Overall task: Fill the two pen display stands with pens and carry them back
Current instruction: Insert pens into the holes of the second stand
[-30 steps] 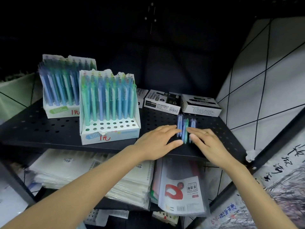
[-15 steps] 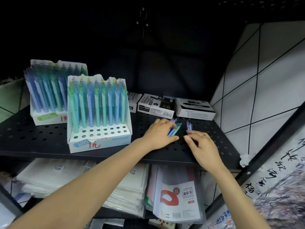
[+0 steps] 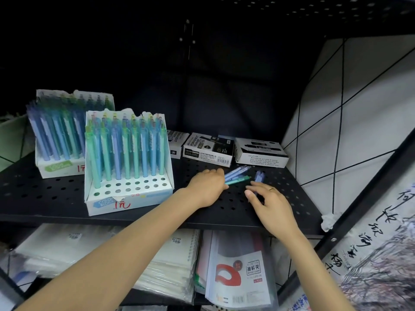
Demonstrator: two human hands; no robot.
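Pens (image 3: pixel 238 175) lie loose right of the front stand (image 3: pixel 128 176) (two front rows unfilled); our left hand (image 3: pixel 207 187) curls around several, our right hand (image 3: pixel 268 199) pinches two. We're gathering; next, slot them into holes.

Three marker boxes (image 3: pixel 207 151) stand in a row at the rear of the black perforated shelf (image 3: pixel 56 196). On the tier below lie stacked clear-wrapped notebooks (image 3: pixel 170 265), apparently spiral-bound, and a report cover pack (image 3: pixel 241 277). A calligraphy poster (image 3: pixel 379 254) hangs at right.
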